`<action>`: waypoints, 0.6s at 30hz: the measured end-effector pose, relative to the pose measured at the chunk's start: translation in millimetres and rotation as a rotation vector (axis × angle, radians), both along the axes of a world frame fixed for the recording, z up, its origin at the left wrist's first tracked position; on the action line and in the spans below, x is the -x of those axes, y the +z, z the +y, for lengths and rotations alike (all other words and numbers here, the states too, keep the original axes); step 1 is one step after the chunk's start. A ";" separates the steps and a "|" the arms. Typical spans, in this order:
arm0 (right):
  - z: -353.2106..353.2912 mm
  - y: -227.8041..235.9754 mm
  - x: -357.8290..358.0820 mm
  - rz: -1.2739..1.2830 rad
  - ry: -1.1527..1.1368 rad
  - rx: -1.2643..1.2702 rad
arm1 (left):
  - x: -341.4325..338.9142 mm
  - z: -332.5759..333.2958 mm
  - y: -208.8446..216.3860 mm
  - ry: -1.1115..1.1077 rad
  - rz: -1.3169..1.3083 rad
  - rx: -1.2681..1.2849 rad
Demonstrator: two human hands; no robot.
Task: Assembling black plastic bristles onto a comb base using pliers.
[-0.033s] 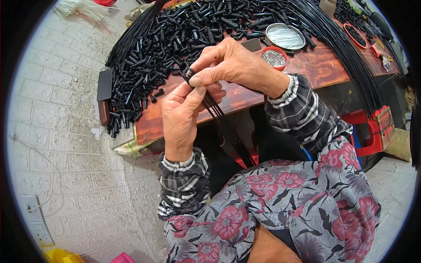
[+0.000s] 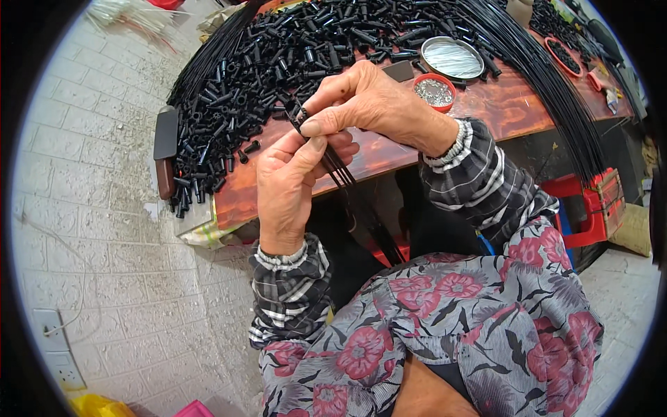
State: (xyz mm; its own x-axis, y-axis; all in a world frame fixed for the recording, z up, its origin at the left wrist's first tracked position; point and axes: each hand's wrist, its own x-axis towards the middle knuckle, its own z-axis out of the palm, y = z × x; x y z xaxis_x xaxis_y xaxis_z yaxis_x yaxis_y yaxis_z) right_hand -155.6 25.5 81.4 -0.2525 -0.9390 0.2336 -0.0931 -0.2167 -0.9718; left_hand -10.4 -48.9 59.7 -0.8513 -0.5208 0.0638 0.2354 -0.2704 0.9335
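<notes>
Both of my hands meet over the near edge of the wooden table (image 2: 243,201). With fingers closed, my left hand (image 2: 286,187) grips several thin black rods (image 2: 367,215), which run down toward my lap. Thumb and fingertips of my right hand (image 2: 379,110) pinch a small black part (image 2: 303,115) at the upper ends of these rods. Its exact kind is too small to make out, and my fingers partly hide it. Beyond my hands lies a big heap of short black tubular pieces (image 2: 278,62), some with flared ends.
A knife-like tool (image 2: 165,149) lies at the heap's left edge. To the right stand a red dish (image 2: 434,92) of small silvery bits and a round tin (image 2: 453,58) of thin white pieces. Long black rods (image 2: 549,76) hang over the right edge near a red stool (image 2: 590,208).
</notes>
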 end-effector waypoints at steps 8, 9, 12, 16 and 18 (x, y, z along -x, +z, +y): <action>-7.2 -9.5 -13.5 -0.168 0.055 0.002 | -3.8 -34.1 9.9 -0.164 -0.036 -0.251; -8.8 -11.8 -13.6 -0.206 0.092 -0.023 | -0.4 -35.7 9.8 -0.162 -0.039 -0.253; -16.2 -22.1 -25.2 -0.038 -0.109 0.179 | 1.2 -27.6 16.7 0.037 0.161 -0.222; -11.4 -24.1 -43.5 0.138 -0.332 0.313 | 2.0 -15.3 10.1 0.223 0.264 -0.127; -10.0 -22.3 -42.8 -0.066 -0.237 0.224 | 1.5 -16.7 8.0 0.216 0.281 -0.133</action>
